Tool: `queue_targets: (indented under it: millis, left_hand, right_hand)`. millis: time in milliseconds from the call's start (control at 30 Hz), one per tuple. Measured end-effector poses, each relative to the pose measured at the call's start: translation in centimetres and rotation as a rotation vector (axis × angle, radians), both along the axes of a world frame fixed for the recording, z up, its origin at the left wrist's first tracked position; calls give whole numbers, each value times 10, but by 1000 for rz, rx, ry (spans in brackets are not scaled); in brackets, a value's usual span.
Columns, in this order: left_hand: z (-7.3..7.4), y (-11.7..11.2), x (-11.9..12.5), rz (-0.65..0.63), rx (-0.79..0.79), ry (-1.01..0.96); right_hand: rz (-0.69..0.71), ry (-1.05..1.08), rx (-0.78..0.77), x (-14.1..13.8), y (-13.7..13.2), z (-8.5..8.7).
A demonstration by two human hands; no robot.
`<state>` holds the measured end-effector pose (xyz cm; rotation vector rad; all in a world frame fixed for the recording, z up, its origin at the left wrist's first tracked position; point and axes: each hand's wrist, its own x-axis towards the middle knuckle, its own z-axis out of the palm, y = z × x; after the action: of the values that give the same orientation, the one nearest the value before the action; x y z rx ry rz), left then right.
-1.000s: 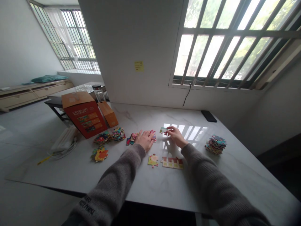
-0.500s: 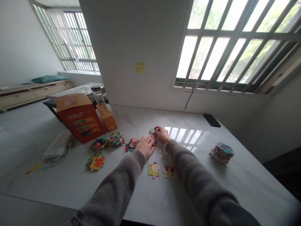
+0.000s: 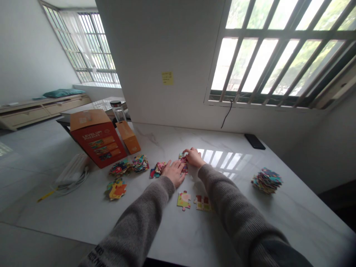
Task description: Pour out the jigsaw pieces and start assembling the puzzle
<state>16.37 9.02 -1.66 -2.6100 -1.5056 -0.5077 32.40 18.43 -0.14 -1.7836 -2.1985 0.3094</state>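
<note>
Right hand (image 3: 194, 157) pinching jigsaw piece (image 3: 183, 160), left hand (image 3: 174, 173) splayed

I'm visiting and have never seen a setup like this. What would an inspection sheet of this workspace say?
Surface: white marble tabletop, glossy, with window glare.
Job's things: jigsaw pieces under the hands; two small assembled sections nearer the person; a loose stack at right; several piles at left.
Clutter: orange puzzle box, glass bottle, black phone.
Hands: left hand palm-down beside the pieces; right hand with fingertips on them.
Cables: white cable at left; black cable below the window.
Surroundings: barred window, yellow sticky note.
</note>
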Motion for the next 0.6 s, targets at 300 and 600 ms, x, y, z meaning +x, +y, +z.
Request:
queue_targets:
  millis: [300, 600]
  left_hand:
    - [-4, 2, 2, 21, -23, -1]
    - [-5, 3, 4, 56, -14, 66]
  right_hand:
    - [77, -22, 12, 4, -4, 2]
    - [44, -40, 32, 0, -5, -4]
